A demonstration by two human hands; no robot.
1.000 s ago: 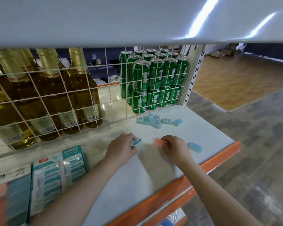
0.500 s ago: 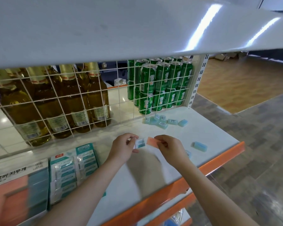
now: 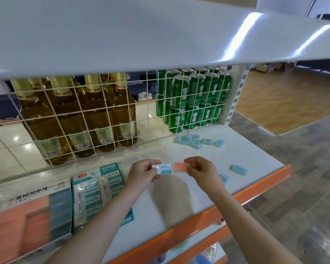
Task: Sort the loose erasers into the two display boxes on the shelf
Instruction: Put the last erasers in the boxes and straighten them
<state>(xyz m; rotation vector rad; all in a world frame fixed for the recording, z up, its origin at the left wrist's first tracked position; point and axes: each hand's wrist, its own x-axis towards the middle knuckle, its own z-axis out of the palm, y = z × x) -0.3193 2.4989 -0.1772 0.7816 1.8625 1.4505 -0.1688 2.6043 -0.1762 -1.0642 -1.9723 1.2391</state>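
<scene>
The left hand (image 3: pixel 141 173) pinches a wrapped eraser (image 3: pixel 163 168); the right hand (image 3: pixel 200 171) pinches an orange eraser (image 3: pixel 180 167) — both held above the shelf (image 3: pixel 179 197). 2 boxes (image 3: pixel 95 195) sit at the near left. Loose blue erasers (image 3: pixel 197 141) lie far right — 2 more beside the right hand.
</scene>
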